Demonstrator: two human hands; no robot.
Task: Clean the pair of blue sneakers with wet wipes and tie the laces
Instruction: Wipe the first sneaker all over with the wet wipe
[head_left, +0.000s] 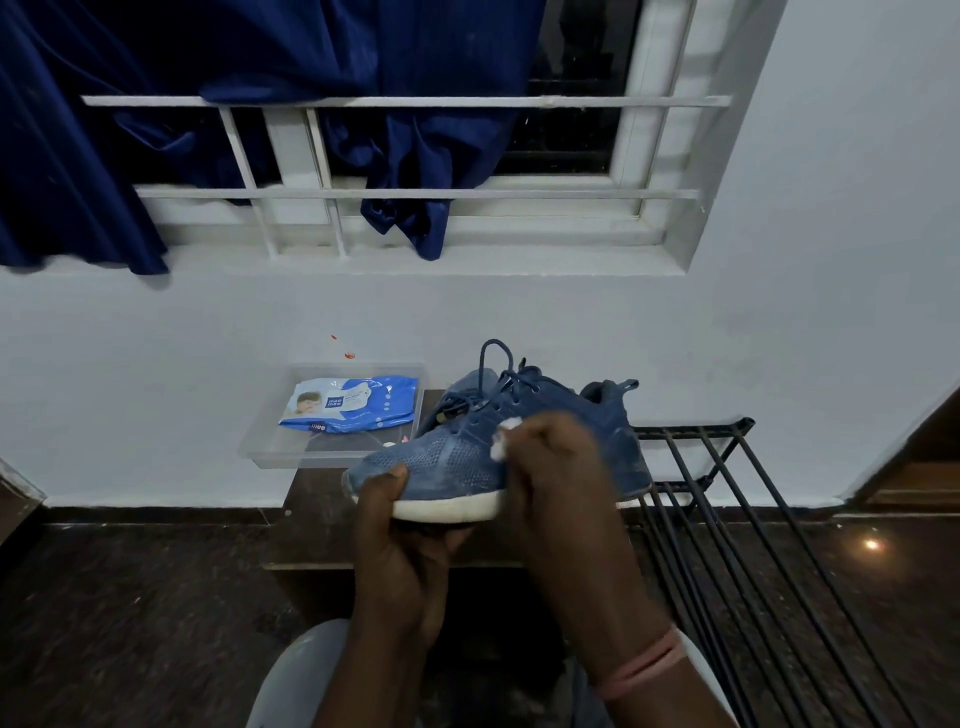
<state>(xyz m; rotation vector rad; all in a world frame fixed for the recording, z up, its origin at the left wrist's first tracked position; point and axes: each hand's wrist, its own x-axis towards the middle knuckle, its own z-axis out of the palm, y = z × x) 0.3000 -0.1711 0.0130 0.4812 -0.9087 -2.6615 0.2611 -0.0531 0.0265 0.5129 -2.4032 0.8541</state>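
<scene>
So the blue sneaker is up in the air right in the middle of the view, toe pointing left, white sole facing the camera, loose laces sticking up off the top. The left hand has it from underneath at the toe end, fingers curled under the sole and thumb clamped on the mesh toe. The right hand is over the side of the shoe with its fingers bunched tight around a white wet wipe, only a bit of it poking out, pressed against the blue upper. It's kinda blurry.

The second sneaker sits just behind the held one; only its heel collar shows, so can't tell much about it.

Left of the shoes there's a clear plastic tray with a blue pack of wipes lying in it, on a dark brown table against the white wall. A black metal rack is on the right. Higher up there's a window with a white grille and a dark blue curtain draped through it. There's a pink band on the right wrist.
</scene>
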